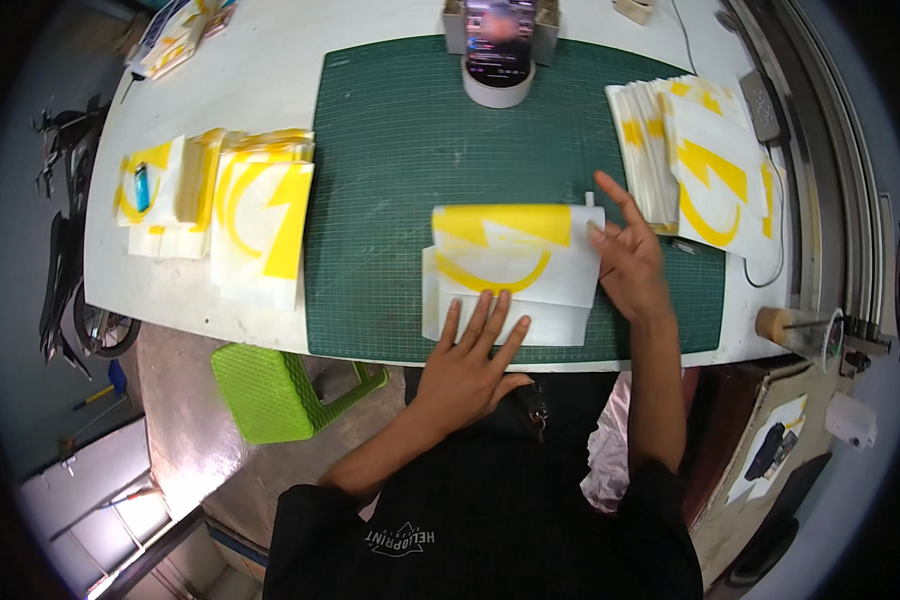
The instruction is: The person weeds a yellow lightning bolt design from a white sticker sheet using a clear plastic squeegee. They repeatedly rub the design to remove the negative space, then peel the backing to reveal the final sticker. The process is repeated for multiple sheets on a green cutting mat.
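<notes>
A folded white paper sheet [515, 248] with a yellow printed pattern lies on the green cutting mat [400, 130], close to the table's front edge. Its lower part shows plain white layers. My left hand [472, 355] rests flat on this lower part with the fingers spread. At the sheet's right edge is my right hand [630, 262], its index finger stretched away and its thumb at the paper's upper right corner. It does not visibly grip the sheet. A small white stick-like piece [589, 198] shows beside that corner.
Stacks of similar yellow-and-white papers lie left [260, 220] and right [710, 165]. A turquoise lighter [142, 187] tops the far-left pile. A phone [499, 45] stands upright at the back. A cup [805, 330] sits near the right edge; a green stool [260, 392] stands below the table.
</notes>
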Available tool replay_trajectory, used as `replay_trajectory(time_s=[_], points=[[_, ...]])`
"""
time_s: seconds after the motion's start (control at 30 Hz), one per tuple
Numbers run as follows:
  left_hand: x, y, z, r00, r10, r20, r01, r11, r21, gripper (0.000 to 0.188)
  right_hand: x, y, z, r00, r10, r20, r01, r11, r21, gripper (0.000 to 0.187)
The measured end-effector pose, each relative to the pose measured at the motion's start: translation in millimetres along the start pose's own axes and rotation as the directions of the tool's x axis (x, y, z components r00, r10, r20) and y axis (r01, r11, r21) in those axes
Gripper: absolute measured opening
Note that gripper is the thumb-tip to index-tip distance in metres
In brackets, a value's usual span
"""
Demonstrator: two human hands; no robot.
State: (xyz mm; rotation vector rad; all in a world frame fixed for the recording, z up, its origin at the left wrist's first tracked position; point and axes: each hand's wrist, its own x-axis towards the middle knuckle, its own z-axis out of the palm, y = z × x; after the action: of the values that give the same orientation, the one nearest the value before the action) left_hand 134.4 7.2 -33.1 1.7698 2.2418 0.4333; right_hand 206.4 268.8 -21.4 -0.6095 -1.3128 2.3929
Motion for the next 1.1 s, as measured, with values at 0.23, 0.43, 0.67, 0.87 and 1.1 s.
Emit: replay_trajectory(time_s=[0.23, 0.43, 0.67, 0.87, 1.1], points=[[0.3, 2.0, 5.1, 1.000, -0.022, -0.015, 0.022, 1.000, 0.014, 0.082, 33.5, -4.7, -9.3, 0.986, 0.169, 0.012, -0.169, 0.978, 0.120, 0.066], [2.6, 6.7, 1.1, 0.996, -0.074, -0.055, 0.072, 0.997, -0.025, 0.073, 23.9, -10.4, 2.7, 0.979, -0.005, -0.205, -0.078, 0.916, -0.394, 0.055], [5.4, 6.1, -1.8, 0.992, -0.083, -0.092, 0.078, 0.996, -0.050, 0.061, -76.5, 34.5, 22.4, 0.789, -0.380, 0.483, 0.547, 0.076, -0.834, 0.023], [-5.0, -21.3, -9.4, 0.984, -0.129, -0.127, 0.116, 0.988, -0.107, 0.074, -78.8, 33.5, -11.2, 0.840, -0.239, 0.487, 0.511, 0.045, -0.859, 0.026], [11.1, -44.9, -44.9, 1.000, 0.021, -0.022, -0.020, 1.000, 0.018, 0.061, -54.7, 2.5, 0.1, 0.844, 0.005, 0.536, 0.535, -0.078, -0.841, 0.050]])
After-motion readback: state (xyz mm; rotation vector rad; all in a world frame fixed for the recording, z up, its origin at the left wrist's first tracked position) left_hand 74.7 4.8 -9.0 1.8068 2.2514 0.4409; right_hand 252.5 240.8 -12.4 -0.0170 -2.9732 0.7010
